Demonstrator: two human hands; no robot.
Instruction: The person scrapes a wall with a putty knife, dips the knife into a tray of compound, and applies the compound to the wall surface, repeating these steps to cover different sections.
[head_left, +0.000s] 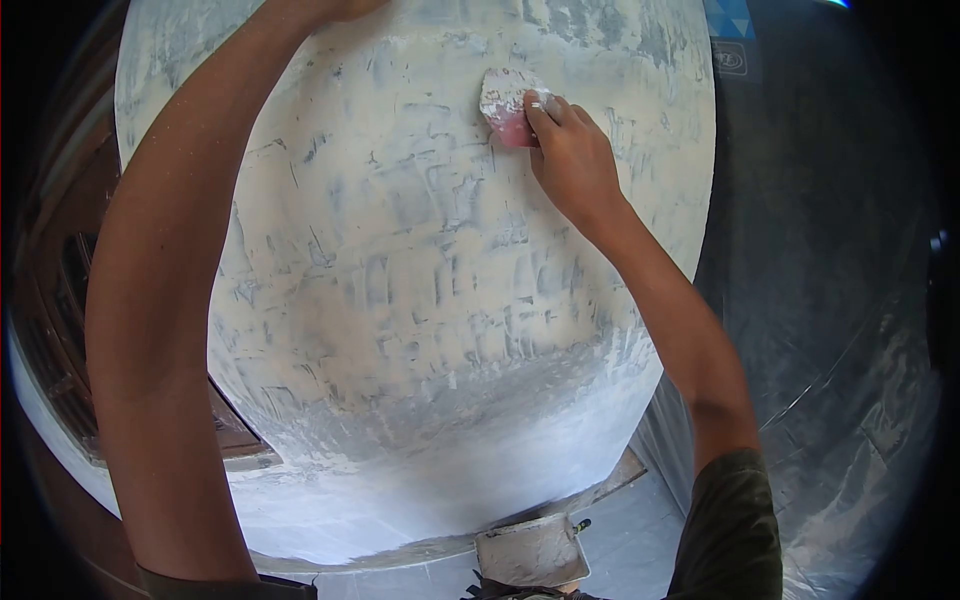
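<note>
My right hand grips a putty knife whose wide blade is smeared with white filler and shows a pinkish patch. The blade lies against or very close to the wall, which is coated in cream and white with many grey-blue streaks. Raised to the upper left, my left hand shows only in part at the top edge, close to the same wall. Its fingers are out of view, so whether it holds something is hidden.
On the floor by the wall's foot stands a tray with greyish paste in it. Dark plastic sheeting hangs on the right. Brown wooden framework borders the wall at left.
</note>
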